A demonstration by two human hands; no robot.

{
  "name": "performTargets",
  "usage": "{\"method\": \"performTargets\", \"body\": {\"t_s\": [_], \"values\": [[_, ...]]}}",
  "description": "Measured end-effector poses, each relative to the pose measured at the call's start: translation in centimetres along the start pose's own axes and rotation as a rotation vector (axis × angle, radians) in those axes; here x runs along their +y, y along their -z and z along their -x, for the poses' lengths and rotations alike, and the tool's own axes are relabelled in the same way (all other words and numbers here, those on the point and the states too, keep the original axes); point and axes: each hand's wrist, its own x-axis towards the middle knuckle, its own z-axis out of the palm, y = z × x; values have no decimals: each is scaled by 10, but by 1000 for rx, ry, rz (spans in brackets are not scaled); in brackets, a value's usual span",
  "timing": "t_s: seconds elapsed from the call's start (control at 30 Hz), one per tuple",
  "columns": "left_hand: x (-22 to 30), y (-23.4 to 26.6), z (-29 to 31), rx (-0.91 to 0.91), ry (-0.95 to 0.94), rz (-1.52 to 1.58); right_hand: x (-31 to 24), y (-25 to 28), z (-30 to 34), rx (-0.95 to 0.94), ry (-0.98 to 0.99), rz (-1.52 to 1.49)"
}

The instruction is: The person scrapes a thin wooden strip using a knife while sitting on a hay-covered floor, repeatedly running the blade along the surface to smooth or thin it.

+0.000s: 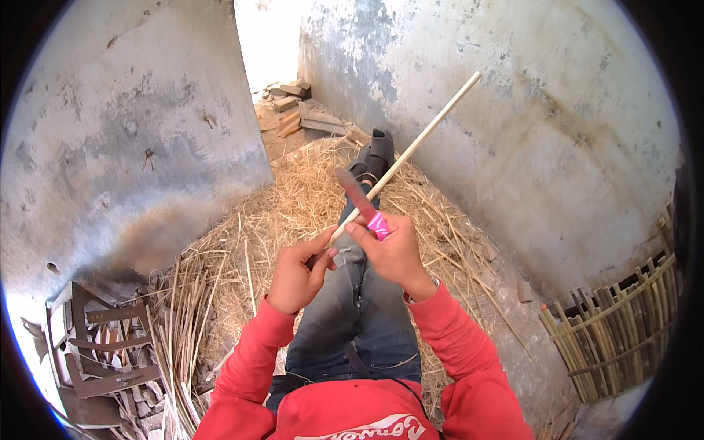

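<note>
red sleeves (469,352) angle inward, left hand (297,273) pinching pale stick (434,127), right hand (396,251) gripping pink-handled knife (360,201).

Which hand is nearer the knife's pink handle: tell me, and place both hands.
Right. The right hand is wrapped around the pink handle; the left hand is apart from it, to its lower left, at the near end of the pale stick.

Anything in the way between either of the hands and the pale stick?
Nothing visible. The left hand already grips the near end of the pale stick. The right hand holds the pink-handled knife, whose blade crosses the stick in view; whether the edge touches it, I can't tell.
</note>
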Motion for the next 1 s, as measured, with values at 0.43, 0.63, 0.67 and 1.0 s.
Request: {"method": "performTargets", "body": {"t_s": [0.43,0.63,0.67,1.0], "values": [[-21,41,22,-85,-76,-88,-15,92,-60,272,-107,-603],[-14,38,22,-143,28,-12,-25,94,-54,236,-64,-516],[-11,37,19,-142,27,-11,-25,90,-52,254,-67,-464],[-5,31,20,1,-12,-117,-32,94,-45,512,285,115]]}}
